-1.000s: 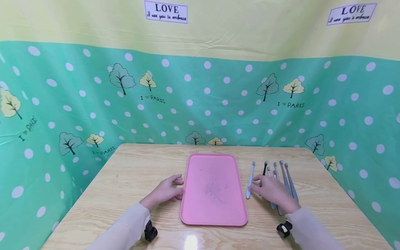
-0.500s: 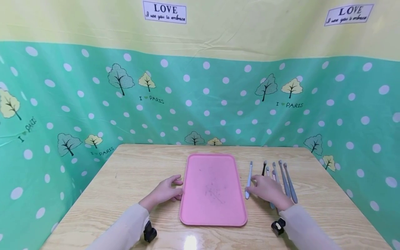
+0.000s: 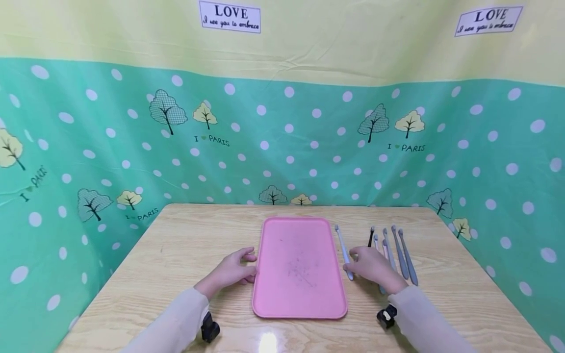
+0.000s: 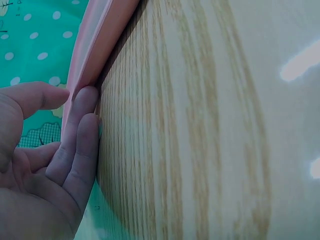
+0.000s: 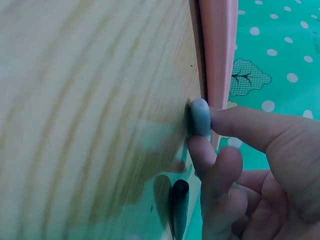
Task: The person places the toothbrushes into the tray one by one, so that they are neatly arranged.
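Observation:
A pink tray [image 3: 300, 294] lies on the wooden table. My left hand [image 3: 230, 270] rests by its left edge; in the left wrist view the fingers [image 4: 86, 135] are fairly straight and a fingertip touches the tray's side. At the other side, my right hand [image 3: 372, 264] pinches the lower end of a light blue toothbrush [image 3: 342, 242]. The right wrist view has that toothbrush's rounded handle end [image 5: 201, 117] between thumb and finger, close to the tray's wall. The brush slants, its head near the tray's right rim.
Several more toothbrushes lie to the right, among them a black one [image 3: 371, 236] and a grey one [image 3: 408, 257]; my right hand hides parts of some. A patterned curtain [image 3: 282, 142] hangs behind and beside the table [image 3: 207, 235].
The light blue toothbrush has moved left toward the tray and its head has swung left. My right hand has shifted left with it. My left hand stays by the tray.

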Demonstrator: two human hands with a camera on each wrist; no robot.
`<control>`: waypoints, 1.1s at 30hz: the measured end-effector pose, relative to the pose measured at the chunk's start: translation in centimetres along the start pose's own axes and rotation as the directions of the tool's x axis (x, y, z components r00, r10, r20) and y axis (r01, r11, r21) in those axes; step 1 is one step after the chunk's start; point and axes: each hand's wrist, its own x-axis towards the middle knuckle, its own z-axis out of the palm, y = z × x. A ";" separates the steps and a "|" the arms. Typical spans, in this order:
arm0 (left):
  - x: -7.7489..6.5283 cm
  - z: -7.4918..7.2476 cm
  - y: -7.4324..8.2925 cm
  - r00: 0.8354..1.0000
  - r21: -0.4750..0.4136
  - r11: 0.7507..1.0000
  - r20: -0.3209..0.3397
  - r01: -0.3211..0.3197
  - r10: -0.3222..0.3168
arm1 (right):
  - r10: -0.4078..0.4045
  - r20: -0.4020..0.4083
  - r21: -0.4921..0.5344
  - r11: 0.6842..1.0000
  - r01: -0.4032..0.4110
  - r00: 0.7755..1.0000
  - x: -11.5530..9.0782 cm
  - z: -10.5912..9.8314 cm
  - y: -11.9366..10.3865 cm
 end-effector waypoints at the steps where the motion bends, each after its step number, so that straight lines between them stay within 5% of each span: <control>1: 0.0 0.0 0.0 1.000 0.002 1.000 0.001 -0.001 0.001 | 0.002 0.004 0.015 1.000 -0.002 1.000 0.0 0.0 -0.1; 33: 0.1 -0.1 -0.1 0.999 -0.003 1.000 0.046 -0.011 0.011 | 0.047 0.076 0.225 0.972 -0.063 0.996 -0.2 -1.1 -0.1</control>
